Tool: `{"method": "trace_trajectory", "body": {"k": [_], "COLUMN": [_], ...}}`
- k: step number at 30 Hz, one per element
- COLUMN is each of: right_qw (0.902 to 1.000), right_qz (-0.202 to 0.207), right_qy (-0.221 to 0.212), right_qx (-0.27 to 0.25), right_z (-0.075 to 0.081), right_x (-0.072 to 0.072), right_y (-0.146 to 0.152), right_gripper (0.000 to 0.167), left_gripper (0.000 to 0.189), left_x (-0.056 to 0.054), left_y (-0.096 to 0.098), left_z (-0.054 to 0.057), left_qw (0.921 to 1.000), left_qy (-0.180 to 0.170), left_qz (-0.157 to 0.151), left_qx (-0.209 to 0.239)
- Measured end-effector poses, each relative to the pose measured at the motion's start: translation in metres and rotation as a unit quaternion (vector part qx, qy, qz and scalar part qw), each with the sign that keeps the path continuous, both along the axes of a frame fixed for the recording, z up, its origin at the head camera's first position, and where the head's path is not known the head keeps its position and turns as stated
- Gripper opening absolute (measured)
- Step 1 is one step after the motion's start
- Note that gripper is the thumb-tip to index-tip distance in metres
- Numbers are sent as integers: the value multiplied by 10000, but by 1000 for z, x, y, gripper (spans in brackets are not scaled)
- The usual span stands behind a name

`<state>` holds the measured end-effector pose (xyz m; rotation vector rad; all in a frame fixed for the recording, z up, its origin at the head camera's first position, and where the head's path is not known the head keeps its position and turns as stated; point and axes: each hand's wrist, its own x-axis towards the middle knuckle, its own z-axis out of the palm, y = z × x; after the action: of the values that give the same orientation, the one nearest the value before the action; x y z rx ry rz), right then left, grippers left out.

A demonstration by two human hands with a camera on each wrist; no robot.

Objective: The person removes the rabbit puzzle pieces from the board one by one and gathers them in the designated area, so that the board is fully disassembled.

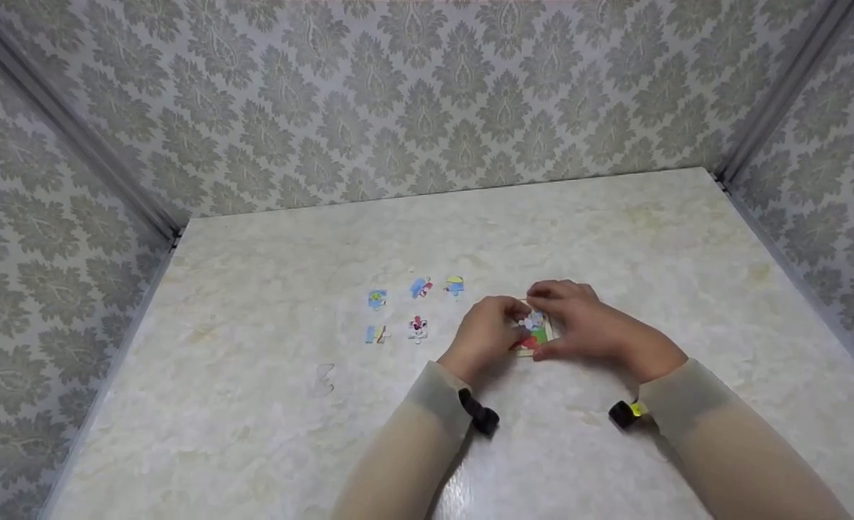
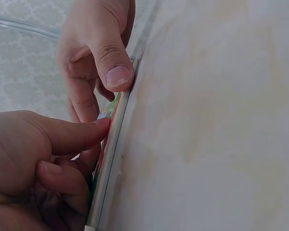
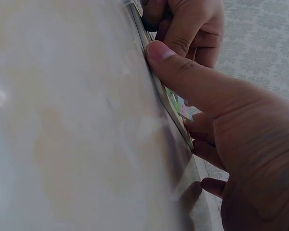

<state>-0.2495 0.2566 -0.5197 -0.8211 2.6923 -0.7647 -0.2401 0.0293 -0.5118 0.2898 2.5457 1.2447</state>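
Note:
A small jigsaw puzzle board [image 1: 549,328] with a pale raised rim lies on the table, its picture showing green, red and blue parts. My left hand [image 1: 490,334] is over the board's left side, thumb and index finger bent around a jigsaw piece that they mostly hide. In the left wrist view, that thumb [image 2: 89,134] sits on a red area just inside the rim. My right hand [image 1: 589,325] grips the board from the right, its thumb [image 3: 166,54] against the near rim and its fingers at the far side. Near that hand, a colourful piece edge [image 3: 184,111] shows above the rim.
Left of the hands lie several loose jigsaw pieces, among them a blue-and-yellow one [image 1: 455,285] and a red-and-white one [image 1: 418,328]. A thin, clear-looking curved item [image 1: 324,380] lies nearer. Patterned walls [image 1: 427,108] border the marbled table [image 1: 253,433].

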Motion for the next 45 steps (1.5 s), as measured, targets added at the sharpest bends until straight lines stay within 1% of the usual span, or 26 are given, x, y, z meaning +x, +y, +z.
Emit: {"method": "trace_trajectory", "body": {"k": [8,12,16,21,24,26,30,37,41,45], "right_qw": [9999,9999,9995,9997,9999,10000,9998,9998,9997,9996], "right_qz": [-60,90,233,167,112,38,-122,-136,-145,-167], "right_qy": [-90,43,162,112,77,2,-155,-137,-169,-215], "right_qx": [-13,-66,-124,-139,-104,-75,10,91,38,16], "right_z": [1,1,0,-2,-1,0,1,2,2,1], "right_x": [2,1,-1,-1,0,1,2,2,2,2], "right_y": [1,2,1,1,1,0,-1,-3,-2,-1], "right_gripper": [97,97,98,99,100,100,101,102,102,102], "left_gripper": [27,28,28,29,29,28,27,27,27,28], "left_x": [1,1,1,5,6,6,7,10,11,12], "left_y": [2,0,-3,-9,-19,-27,-46,-80,-92,-97], "left_z": [0,-1,0,10,14,16,17,18,18,18], "left_qw": [10000,9999,10000,9994,9981,9977,9985,9991,9978,9962], "left_qy": [24,82,61,-243,-435,-506,-471,-222,-141,-131], "left_qz": [-29,-89,-61,79,174,189,200,318,402,438], "left_qx": [-84,-54,-48,224,401,419,194,-179,-515,-744]}}
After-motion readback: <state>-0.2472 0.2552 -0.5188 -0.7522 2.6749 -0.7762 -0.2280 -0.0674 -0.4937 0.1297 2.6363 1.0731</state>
